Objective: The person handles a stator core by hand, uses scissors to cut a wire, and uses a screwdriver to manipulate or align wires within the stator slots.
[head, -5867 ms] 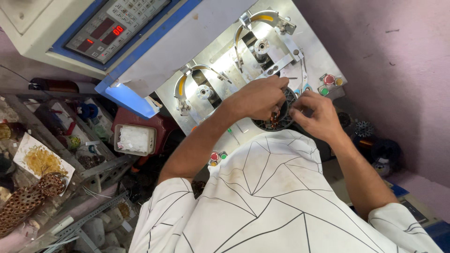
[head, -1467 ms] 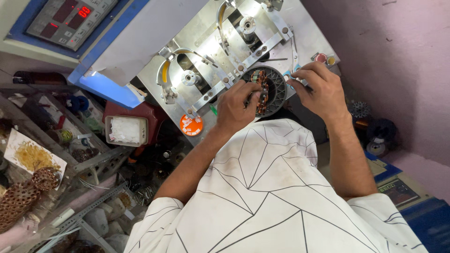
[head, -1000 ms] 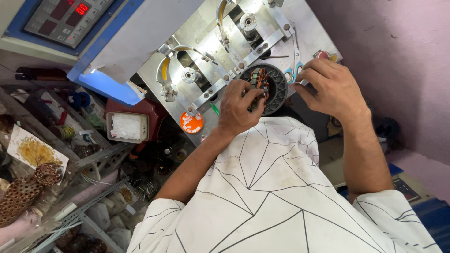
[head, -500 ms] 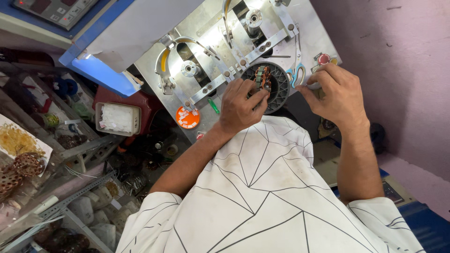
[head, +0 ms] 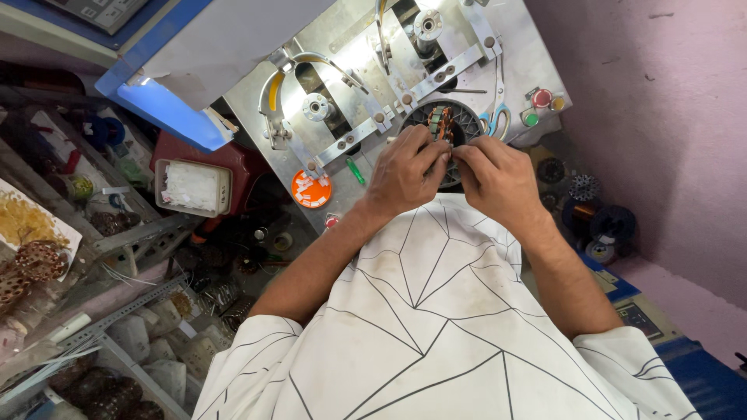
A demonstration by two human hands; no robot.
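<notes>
Both hands meet over a round dark stator [head: 445, 124] with copper-coloured windings, which sits on the metal plate [head: 342, 58] of a winding machine, just in front of the person's chest. Left hand [head: 406, 167] rests on the near left part of the stator with its fingers curled, fingertips pressed against the windings; right hand [head: 493, 177] lies beside it on the near right, its fingertips drawn together right next to those of the left, pinching at something too small to make out. Whether either hand truly clamps a wire or only presses on the coil cannot be told from this view. Behind the stator, bolted flat bars [head: 436, 74] and a spindle [head: 427, 23] cross the plate, and a second spindle [head: 317, 106] sits under a curved guard [head: 299, 62] further left. A red button [head: 542, 98] and a green button [head: 531, 119] stand at the plate's right edge, with blue-handled scissors [head: 498, 120] hanging just beside them. On the plate's near left lie an orange disc [head: 311, 189] and a small green piece [head: 355, 170]. A white tray [head: 191, 187] of pale strips sits on a red box to the left, above cluttered metal shelving [head: 117, 303]. Dark spare stators and spools [head: 595, 218] lie to the right by the pink wall [head: 669, 117].
</notes>
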